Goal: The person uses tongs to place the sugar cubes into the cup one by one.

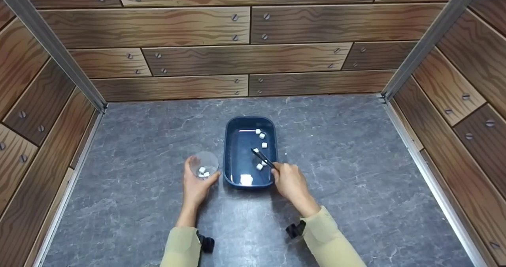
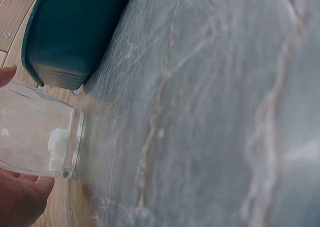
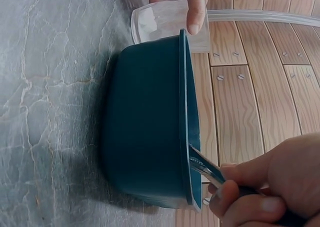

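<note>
My left hand point(image 1: 195, 188) holds a clear cup point(image 1: 204, 159) upright, thumb on the near right side and fingers around the left. White cubes point(image 2: 58, 146) lie at the bottom of the cup. Just right of it is a deep blue rectangular tub point(image 1: 240, 150), with several white cubes point(image 1: 264, 145) along its right half. My right hand point(image 1: 291, 181), at the tub's right wall, grips dark metal tweezers point(image 1: 267, 161) that slant down into the tub. At their tips is one white cube point(image 1: 256, 150). In the right wrist view the tub wall hides the tips.
Both things stand on a grey marbled surface point(image 1: 150, 140). Wood-patterned panels point(image 1: 197, 59) wall it in at the back and both sides, with metal strips point(image 1: 423, 162) at the corners and along the sides. Dark cameras point(image 1: 295, 230) are strapped to both wrists.
</note>
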A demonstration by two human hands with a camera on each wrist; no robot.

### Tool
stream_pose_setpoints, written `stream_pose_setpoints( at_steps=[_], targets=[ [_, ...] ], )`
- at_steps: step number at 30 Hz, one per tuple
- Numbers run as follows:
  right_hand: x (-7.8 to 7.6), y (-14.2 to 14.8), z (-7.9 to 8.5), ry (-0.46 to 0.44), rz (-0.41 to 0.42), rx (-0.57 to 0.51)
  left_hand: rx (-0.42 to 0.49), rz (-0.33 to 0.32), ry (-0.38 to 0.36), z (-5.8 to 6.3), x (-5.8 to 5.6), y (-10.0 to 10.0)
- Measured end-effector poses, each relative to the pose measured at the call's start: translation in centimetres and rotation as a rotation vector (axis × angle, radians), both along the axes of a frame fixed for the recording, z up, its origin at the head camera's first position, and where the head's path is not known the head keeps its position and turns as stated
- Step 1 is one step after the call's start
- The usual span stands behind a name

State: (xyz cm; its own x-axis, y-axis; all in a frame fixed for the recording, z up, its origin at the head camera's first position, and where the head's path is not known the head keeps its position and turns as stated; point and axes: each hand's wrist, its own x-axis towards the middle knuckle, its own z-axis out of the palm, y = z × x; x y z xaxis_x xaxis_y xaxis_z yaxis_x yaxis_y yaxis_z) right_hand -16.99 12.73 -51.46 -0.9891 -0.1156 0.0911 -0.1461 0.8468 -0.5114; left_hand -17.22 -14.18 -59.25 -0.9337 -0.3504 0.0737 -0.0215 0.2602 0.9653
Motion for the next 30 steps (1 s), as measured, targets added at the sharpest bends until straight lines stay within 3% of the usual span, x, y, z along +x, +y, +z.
stream_pose_setpoints(
  at_steps=[13, 27, 30],
  targets=[
    [0.1, -0.3, 0.4, -0.018, 0.035, -0.131, 0.006, 0.009, 0.015, -0.1, -0.1, 0.0],
    [1.2, -3.0, 1.6, 0.110, 0.190, -0.178, 0.003, 0.011, 0.000, -0.1, -0.1, 0.0],
    [1.5, -3.8, 1.8, 0.102, 0.235, -0.210, -0.002, 0.012, -0.007, 0.0, -0.1, 0.0]
  ],
)
